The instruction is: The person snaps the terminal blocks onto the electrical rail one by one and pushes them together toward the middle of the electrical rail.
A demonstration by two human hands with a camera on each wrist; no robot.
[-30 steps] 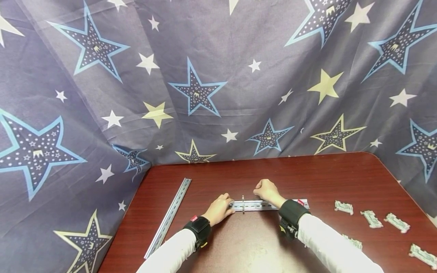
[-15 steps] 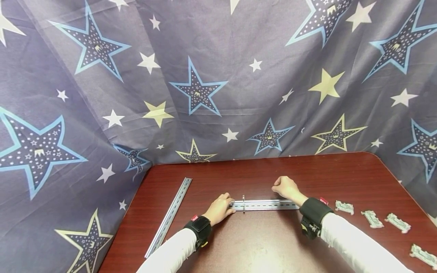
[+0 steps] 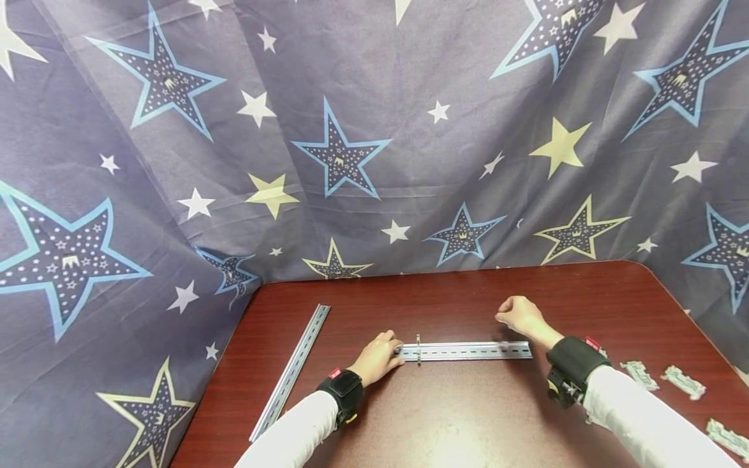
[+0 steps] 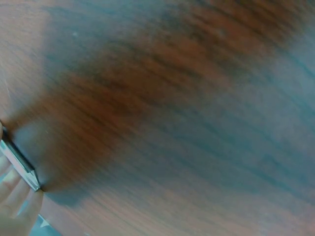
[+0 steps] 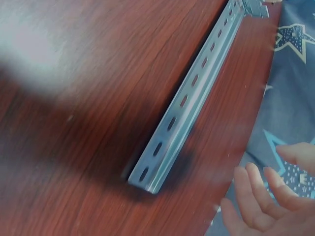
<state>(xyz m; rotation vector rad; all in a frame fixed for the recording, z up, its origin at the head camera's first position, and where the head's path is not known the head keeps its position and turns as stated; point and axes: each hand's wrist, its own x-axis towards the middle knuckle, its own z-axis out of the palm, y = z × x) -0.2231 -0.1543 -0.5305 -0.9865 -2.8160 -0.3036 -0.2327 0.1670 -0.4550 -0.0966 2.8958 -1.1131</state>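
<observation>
A slotted metal DIN rail lies crosswise on the table, and its right end is bare in the right wrist view. My left hand holds the rail's left end, fingers on the far side and thumb on the near side. In the left wrist view those fingers meet the rail end. A thin terminal block stands upright across the rail, just right of that hand. Past the rail's right part, my right hand hovers above the table; in the right wrist view its relaxed fingers hold nothing.
Another DIN rail lies slantwise on the left of the reddish-brown table. Loose pale terminal blocks are scattered at the right, partly behind my right forearm. A star-patterned cloth hangs beyond the table edge.
My right hand has moved rightward along the rail, from beside the terminal block to near the right end, uncovering that end. The left hand, rail and mounted block have stayed put.
</observation>
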